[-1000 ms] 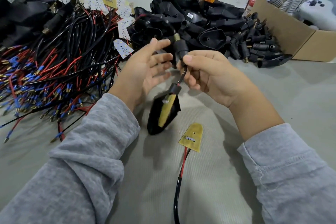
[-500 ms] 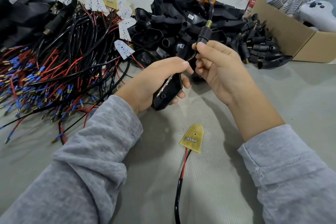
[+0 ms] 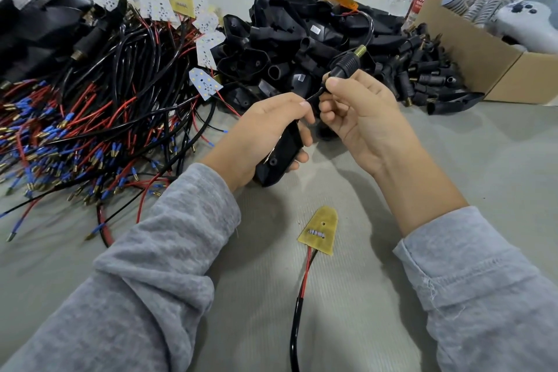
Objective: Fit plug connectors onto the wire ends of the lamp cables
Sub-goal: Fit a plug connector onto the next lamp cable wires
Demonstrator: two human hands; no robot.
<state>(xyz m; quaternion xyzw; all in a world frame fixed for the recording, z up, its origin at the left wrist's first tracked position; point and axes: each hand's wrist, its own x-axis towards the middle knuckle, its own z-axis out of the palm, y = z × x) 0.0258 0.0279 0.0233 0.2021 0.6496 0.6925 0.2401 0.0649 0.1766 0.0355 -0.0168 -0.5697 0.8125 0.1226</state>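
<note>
The table (image 3: 453,178) is crowded along the top: a big wire heap (image 3: 90,118) is spread from 9 to 11 o'clock, a housing pile (image 3: 302,39) is stacked at 12, and a box (image 3: 471,60) is parked at 2. Only the near half, from 4 round to 7, is left open-ish, and even there a spare board (image 3: 320,231) on its lead is lying at 6, so any swinging is best kept low and toward the body.

A black housing (image 3: 279,154) is gripped in the left hand (image 3: 265,136), fingers wrapped round it, just left of centre. The plug (image 3: 345,65) is pinched at its base by the right hand (image 3: 359,112), at about 1 o'clock from the housing, with the cable (image 3: 370,29) looped out of its brass tip. Probably the plug is better slid along with the cable kept straight, not kinked, and the housing held steady so nothing gets yanked. The slack loop could easily be snagged on the pile behind.
</note>
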